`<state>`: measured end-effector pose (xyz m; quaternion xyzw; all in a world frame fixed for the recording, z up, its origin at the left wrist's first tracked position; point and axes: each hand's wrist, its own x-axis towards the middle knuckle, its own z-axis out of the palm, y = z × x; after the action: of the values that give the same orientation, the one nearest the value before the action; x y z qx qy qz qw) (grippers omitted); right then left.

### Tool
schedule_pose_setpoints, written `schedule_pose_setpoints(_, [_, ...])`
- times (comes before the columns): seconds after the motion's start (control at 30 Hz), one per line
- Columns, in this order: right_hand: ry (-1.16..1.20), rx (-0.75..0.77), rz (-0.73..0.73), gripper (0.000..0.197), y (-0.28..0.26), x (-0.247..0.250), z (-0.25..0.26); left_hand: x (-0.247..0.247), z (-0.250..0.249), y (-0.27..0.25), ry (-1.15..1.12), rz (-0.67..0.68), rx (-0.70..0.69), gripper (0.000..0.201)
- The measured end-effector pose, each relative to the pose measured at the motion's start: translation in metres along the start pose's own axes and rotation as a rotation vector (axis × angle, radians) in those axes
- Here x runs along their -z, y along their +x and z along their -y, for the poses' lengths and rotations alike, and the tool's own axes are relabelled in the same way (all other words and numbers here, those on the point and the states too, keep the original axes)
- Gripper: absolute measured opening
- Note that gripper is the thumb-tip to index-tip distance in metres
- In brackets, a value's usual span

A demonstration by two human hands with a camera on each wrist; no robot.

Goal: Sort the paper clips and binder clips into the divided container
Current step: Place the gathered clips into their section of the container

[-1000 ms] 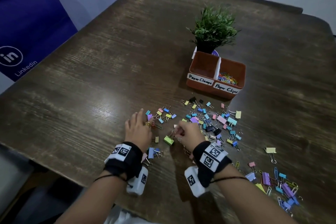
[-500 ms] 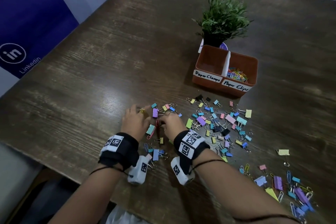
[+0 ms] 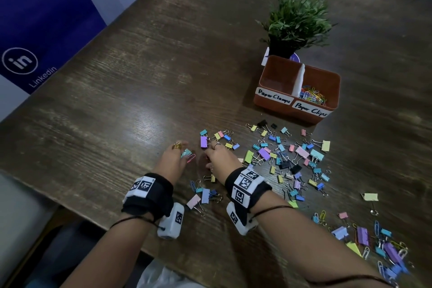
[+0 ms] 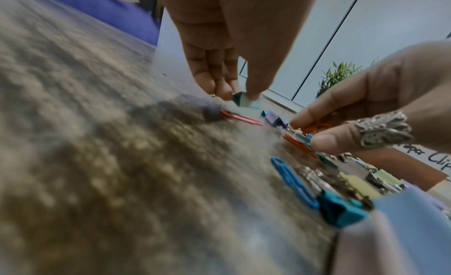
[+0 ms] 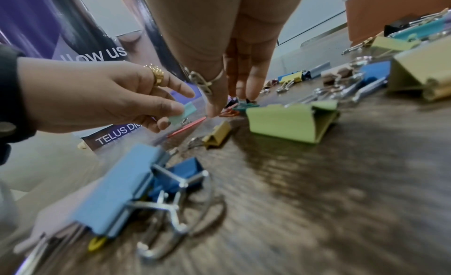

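Note:
My left hand [image 3: 184, 153] pinches a teal binder clip [image 4: 246, 102] between thumb and fingers just above the table; a pink paper clip [image 3: 191, 158] lies under it. Beside it, my right hand [image 3: 208, 162] reaches down with thumb and forefinger closing on an orange paper clip [image 4: 314, 128] that lies on the wood. The right wrist view shows the left hand [image 5: 171, 115] and the teal binder clip [image 5: 183, 113] at the left. The orange divided container [image 3: 336, 86] stands farther back right; its "Paper Clips" half holds coloured paper clips [image 3: 312, 97].
Several pastel binder clips [image 3: 292, 156] lie scattered between my hands and the container. Another heap of clips [image 3: 374, 241] lies at the near right. A potted plant [image 3: 294, 21] stands behind the container. A blue banner [image 3: 35, 30] stands left of the table.
My right hand has moved left, close to the left hand. The left hand has picked up the teal binder clip, leaving the pink paper clip on the table.

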<state>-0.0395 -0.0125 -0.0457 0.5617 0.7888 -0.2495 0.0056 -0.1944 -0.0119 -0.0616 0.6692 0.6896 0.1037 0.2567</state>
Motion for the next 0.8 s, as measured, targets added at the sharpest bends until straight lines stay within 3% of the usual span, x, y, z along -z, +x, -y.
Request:
schedule_pose_setpoints(0.17, [-0.066,-0.035,0.012,0.027,0.004,0.001,0.006,0.006,0.009,0.0,-0.024,-0.066,-0.002,0.027])
schedule_pose_setpoints(0.3, [-0.137,-0.013,0.053,0.024,0.005,0.0,0.015,0.005,0.016,-0.005,0.222,-0.087,-0.097,0.032])
schedule_pose_setpoints(0.47, [-0.251,0.039,0.12,0.03,-0.001,0.006,0.013,-0.008,0.008,-0.007,0.277,0.114,-0.139,0.038])
schedule_pose_setpoints(0.67, [-0.252,-0.061,0.22,0.037,-0.01,0.01,0.004,-0.014,0.008,-0.008,0.187,0.205,-0.142,0.015])
schedule_pose_setpoints(0.8, [-0.283,-0.049,0.208,0.037,-0.018,0.013,0.0,-0.013,0.014,-0.016,0.235,0.312,-0.137,0.015])
